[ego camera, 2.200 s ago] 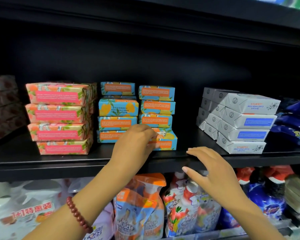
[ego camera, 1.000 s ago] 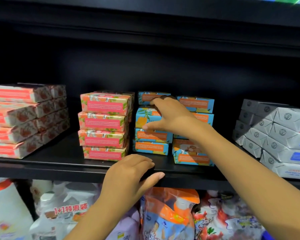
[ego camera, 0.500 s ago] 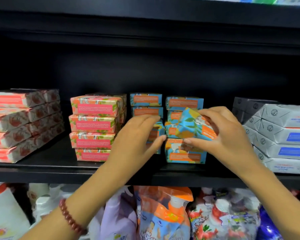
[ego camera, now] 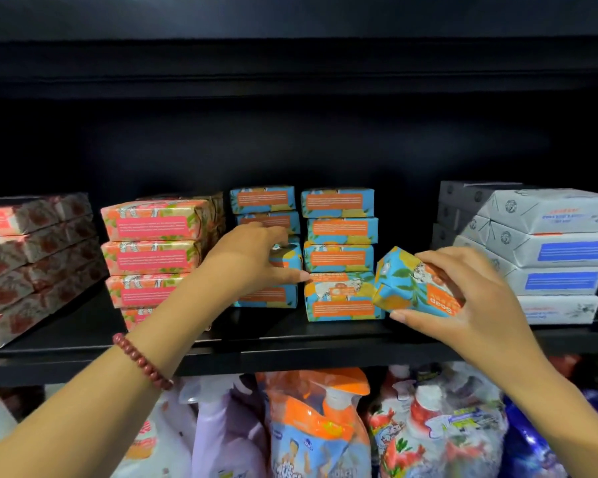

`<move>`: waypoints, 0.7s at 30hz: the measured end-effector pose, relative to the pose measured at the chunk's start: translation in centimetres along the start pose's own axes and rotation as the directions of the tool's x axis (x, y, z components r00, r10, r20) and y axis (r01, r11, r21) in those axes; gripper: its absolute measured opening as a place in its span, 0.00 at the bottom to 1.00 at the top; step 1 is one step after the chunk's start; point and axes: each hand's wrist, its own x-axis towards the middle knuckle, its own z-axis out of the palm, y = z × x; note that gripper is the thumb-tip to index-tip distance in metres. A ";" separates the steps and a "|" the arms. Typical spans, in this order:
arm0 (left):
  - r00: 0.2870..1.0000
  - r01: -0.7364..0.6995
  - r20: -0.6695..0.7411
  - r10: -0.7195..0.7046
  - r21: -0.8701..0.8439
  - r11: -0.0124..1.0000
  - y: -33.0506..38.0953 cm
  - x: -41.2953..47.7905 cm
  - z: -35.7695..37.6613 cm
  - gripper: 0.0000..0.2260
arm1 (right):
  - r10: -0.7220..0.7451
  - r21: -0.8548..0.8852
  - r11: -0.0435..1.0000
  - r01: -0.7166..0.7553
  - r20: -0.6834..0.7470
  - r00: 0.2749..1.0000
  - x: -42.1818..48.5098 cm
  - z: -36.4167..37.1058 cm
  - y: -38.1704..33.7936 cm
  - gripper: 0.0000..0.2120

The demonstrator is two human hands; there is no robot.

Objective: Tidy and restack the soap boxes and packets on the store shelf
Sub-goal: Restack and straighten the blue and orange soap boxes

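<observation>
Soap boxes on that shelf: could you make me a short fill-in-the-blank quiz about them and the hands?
1. The right hand holds one tilted, mostly ___ soap box.
2. The left hand, wearing a bracelet of red ___, grips a stacked box in the left blue stack.
3. The right blue stack is ___ boxes high.
4. The grey boxes stand at the ___ end of the shelf.
Missing words: blue; beads; four; right.

Black shelf [ego camera: 83,327], red soap stack [ego camera: 32,263], pink stack [ego camera: 152,250], two blue stacks [ego camera: 339,232], white stack [ego camera: 549,257] at right
</observation>
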 end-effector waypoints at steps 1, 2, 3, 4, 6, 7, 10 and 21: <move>1.000 0.002 0.013 -0.002 -0.022 1.000 0.0 0.0 -0.1 0.31 | 0.007 0.013 1.000 -0.007 -0.001 1.000 0.0 0.1 0.1 0.36; 1.000 0.006 0.019 -0.005 -0.045 0.999 -0.1 0.1 -0.2 0.30 | 0.010 0.023 1.000 -0.010 -0.002 1.000 0.0 0.2 0.1 0.36; 1.000 0.012 0.019 -0.010 -0.066 0.998 -0.1 0.1 -0.2 0.30 | 0.008 0.031 0.999 -0.008 -0.004 1.000 0.0 0.2 0.2 0.36; 1.000 0.015 0.015 -0.014 -0.081 0.997 -0.2 0.1 -0.1 0.30 | 0.006 0.037 0.999 -0.005 -0.005 1.000 0.0 0.3 0.2 0.36; 1.000 0.015 0.017 -0.014 -0.090 0.996 -0.4 0.3 -0.1 0.34 | 0.007 0.048 0.999 -0.007 -0.002 1.000 0.2 0.5 0.2 0.35; 1.000 0.013 0.029 -0.011 -0.090 0.996 -0.4 0.3 0.0 0.37 | 0.009 0.053 0.999 -0.009 0.003 1.000 0.4 0.5 0.3 0.36; 0.998 0.030 0.058 -0.025 -0.082 0.996 -0.4 0.3 0.0 0.42 | 0.000 0.066 0.998 -0.001 0.015 1.000 0.9 0.6 0.2 0.36; 0.877 -0.243 -0.480 0.007 -0.431 0.869 1.6 -5.3 -1.0 0.24 | -0.075 0.037 0.997 0.069 0.173 0.982 4.6 1.5 -1.2 0.41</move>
